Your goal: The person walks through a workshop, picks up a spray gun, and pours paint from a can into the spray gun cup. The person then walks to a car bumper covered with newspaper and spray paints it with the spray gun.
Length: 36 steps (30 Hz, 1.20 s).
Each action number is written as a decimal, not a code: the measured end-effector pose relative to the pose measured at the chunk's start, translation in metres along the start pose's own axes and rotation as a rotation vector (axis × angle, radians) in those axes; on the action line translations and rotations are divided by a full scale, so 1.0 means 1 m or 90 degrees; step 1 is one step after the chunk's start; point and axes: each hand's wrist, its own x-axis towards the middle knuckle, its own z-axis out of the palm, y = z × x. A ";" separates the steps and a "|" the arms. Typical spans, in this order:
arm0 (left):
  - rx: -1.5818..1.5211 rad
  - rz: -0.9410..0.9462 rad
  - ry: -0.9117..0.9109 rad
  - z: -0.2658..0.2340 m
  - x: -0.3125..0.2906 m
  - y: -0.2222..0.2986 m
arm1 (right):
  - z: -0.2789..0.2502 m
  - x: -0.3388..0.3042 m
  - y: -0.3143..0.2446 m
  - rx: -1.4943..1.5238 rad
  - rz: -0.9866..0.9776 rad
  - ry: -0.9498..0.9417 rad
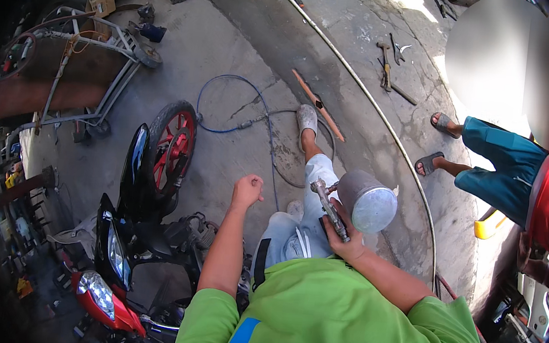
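My right hand (345,239) is closed around a metal spray gun (331,210) at waist height, in front of my right thigh. A large round grey cup (375,207) with a pale, whitish end is joined to the gun's side. My left hand (247,191) hangs out ahead with its fingers curled in, and nothing shows in them. Left of it stands a partly stripped motorcycle (130,171) with a red-rimmed front wheel (173,142). A blue air hose (271,138) loops over the concrete ahead and passes near my left hand.
An orange-brown strip (332,123) lies by my forward shoe (307,118). A long pale hose (385,116) curves across the floor to the right. Beyond it are a hammer (385,64), pliers (398,49) and a person in teal shorts (505,174). A metal-framed cart (114,86) stands far left.
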 end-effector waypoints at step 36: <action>0.299 -0.180 0.038 0.079 0.513 -0.048 | 0.191 0.275 0.161 -0.024 0.310 0.044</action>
